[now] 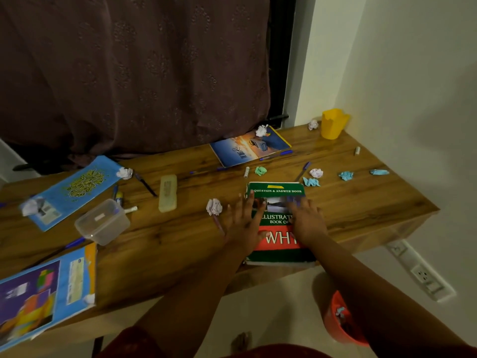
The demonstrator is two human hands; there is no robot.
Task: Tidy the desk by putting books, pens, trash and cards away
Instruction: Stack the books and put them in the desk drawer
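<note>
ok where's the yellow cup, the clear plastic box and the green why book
yellow cup [333,124]: head view, on its front wall
clear plastic box [102,221]: head view, on its lid
green book [277,191]: head view, on the cover's top title strip

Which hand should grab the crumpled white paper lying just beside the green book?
Left. The left hand lies flat along the green book's left edge, right next to that crumpled white paper. The right hand rests on the book's far side.

The book [278,223] is green with a red band and white lettering. The cup [333,124] is yellow; the desk [361,202] is brown woodgrain.
</note>
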